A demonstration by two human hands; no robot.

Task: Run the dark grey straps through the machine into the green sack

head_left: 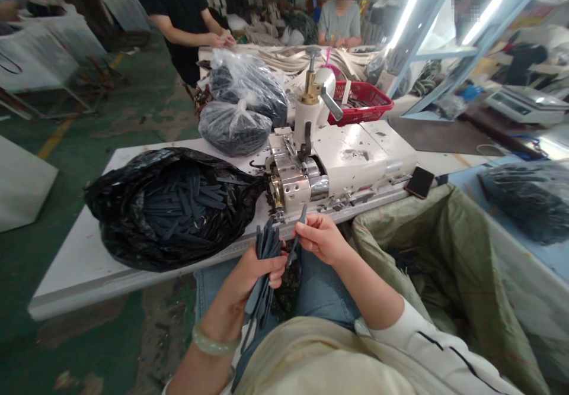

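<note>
Wrapped in my left hand is a bundle of dark grey strips, their ends sticking out above and below the fist. Between the thumb and fingers of my right hand is a single dark grey strip, tilted and close beside the bundle. Both hands are over my lap, just in front of a cream-coloured machine with a shiny metal head. Left of the machine, an open black plastic bag holds many similar strips.
Clear bags of dark pieces and a red basket stand behind the machine. A phone lies at the table's right edge, above a green sack. Two people are across the table.
</note>
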